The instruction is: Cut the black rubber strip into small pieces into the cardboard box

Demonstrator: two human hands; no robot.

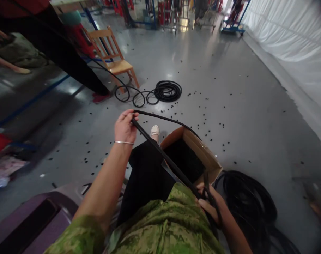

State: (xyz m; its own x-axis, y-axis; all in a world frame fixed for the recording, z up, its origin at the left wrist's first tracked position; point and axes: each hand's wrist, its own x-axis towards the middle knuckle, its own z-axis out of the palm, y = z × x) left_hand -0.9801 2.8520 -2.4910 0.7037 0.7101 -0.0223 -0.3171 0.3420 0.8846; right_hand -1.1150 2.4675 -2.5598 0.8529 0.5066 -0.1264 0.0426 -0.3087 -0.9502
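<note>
A long black hose-like cord runs taut and slanting between my two hands. My left hand, out in front, has its fingers pinched on the upper part, where the cord bends back and trails right behind the box. Close to my lap, my right hand is closed around the lower part. A dark looped piece stands up from that hand; I cannot tell whether it is more cord or a tool. Beside my leg, an open cardboard box holds a dark mass of small black pieces.
A coil of black cord lies on the floor ahead, near a wooden chair. More coils sit at my right. Small black bits dot the floor. A person stands at left. White sheeting hangs at right.
</note>
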